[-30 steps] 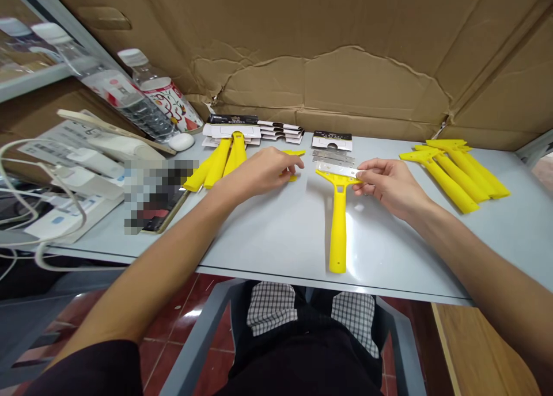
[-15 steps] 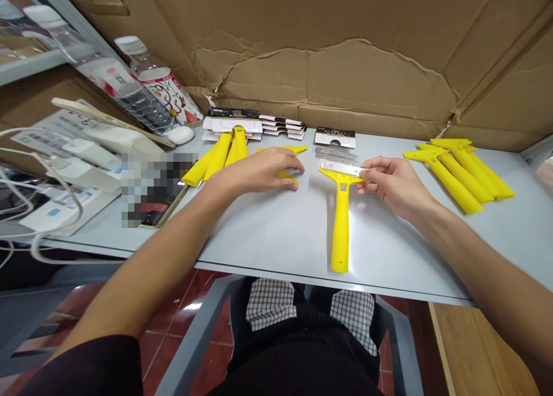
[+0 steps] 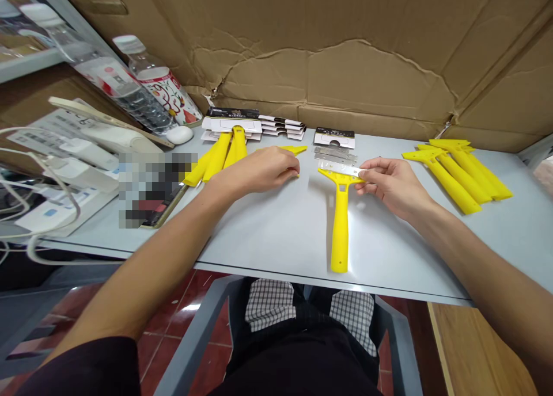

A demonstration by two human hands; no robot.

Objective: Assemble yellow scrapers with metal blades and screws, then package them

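A yellow scraper handle (image 3: 340, 229) lies with its grip toward the table's front edge. Across its wide head rests a thin metal blade (image 3: 339, 168). My right hand (image 3: 391, 186) pinches the right end of the blade and head between thumb and fingers. Left of it, my left hand (image 3: 272, 168) is closed on a small yellow plastic piece, mostly hidden; only its tip shows below the fingers. Another yellow piece (image 3: 296, 149) sticks out behind that hand. Beyond the scraper head are more loose blades (image 3: 334, 155) and a black-and-white blade packet (image 3: 334, 137).
Several yellow handles (image 3: 458, 174) are stacked at the right, more handles (image 3: 216, 157) at the left. Folded card packets (image 3: 280, 126) stand by the cardboard wall (image 3: 345, 91). Bottles (image 3: 166, 88), a white mouse (image 3: 180, 134), a phone (image 3: 170, 206) and cables (image 3: 34, 212) crowd the left.
My left hand's fingers have closed on the small yellow piece, where thumb and fingers were apart before. My right hand and the scraper have stayed almost in place.
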